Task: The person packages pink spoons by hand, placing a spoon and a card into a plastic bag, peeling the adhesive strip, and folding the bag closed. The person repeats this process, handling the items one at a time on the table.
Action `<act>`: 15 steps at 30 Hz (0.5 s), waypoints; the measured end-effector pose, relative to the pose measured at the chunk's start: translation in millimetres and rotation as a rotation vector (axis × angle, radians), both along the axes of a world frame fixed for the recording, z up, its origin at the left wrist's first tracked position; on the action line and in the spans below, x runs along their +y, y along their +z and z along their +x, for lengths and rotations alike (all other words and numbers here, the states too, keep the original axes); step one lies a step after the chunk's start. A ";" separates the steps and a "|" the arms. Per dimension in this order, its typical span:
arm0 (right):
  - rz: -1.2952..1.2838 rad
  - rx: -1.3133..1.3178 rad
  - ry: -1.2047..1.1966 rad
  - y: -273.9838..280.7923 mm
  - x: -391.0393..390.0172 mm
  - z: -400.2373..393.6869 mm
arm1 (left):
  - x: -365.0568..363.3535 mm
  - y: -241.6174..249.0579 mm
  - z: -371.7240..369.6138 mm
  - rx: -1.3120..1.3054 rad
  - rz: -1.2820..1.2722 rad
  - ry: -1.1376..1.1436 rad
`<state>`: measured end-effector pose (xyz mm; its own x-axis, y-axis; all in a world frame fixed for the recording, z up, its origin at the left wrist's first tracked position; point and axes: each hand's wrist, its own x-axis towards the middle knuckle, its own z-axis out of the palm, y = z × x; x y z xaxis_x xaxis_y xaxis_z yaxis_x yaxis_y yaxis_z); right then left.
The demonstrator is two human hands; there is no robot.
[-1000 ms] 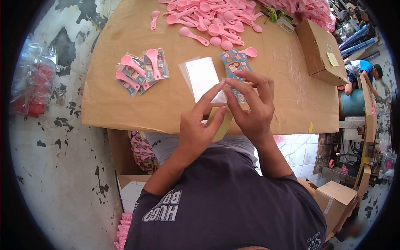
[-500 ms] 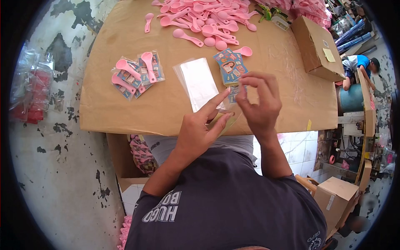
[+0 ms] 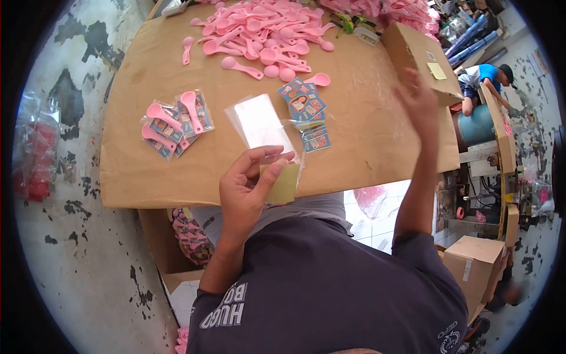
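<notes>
My left hand pinches a small yellowish card between thumb and fingers at the table's near edge, with clear plastic film around it. My right hand is lifted over the right part of the table, blurred, its fingers apart and nothing seen in them. Just beyond my left hand lies a stack of clear plastic bags with a white surface. Beside it is a pile of blue printed cards, with another blue card under clear film just below. Bagged pink spoons with cards lie to the left.
A large heap of pink measuring spoons covers the far side of the table. A cardboard box stands at the right edge. A co-worker bends over beyond it, at the right. Another carton sits lower right.
My right hand has moved away from my left hand, up and to the right. My left hand has drawn back towards me with the card, whose yellowish side now shows.
</notes>
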<state>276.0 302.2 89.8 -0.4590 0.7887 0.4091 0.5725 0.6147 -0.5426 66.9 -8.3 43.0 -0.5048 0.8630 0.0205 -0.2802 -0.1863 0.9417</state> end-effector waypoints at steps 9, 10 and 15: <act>-0.696 0.666 0.527 21.4 -1.4 22.7 | 0.7 -4.7 -3.1 0.010 0.044 0.052; -0.695 0.671 0.522 17.2 0.8 26.9 | -0.5 -3.1 -1.7 0.012 0.043 0.046; -0.395 0.327 0.379 27.6 4.4 33.0 | 3.8 -4.5 -3.5 0.021 0.047 0.097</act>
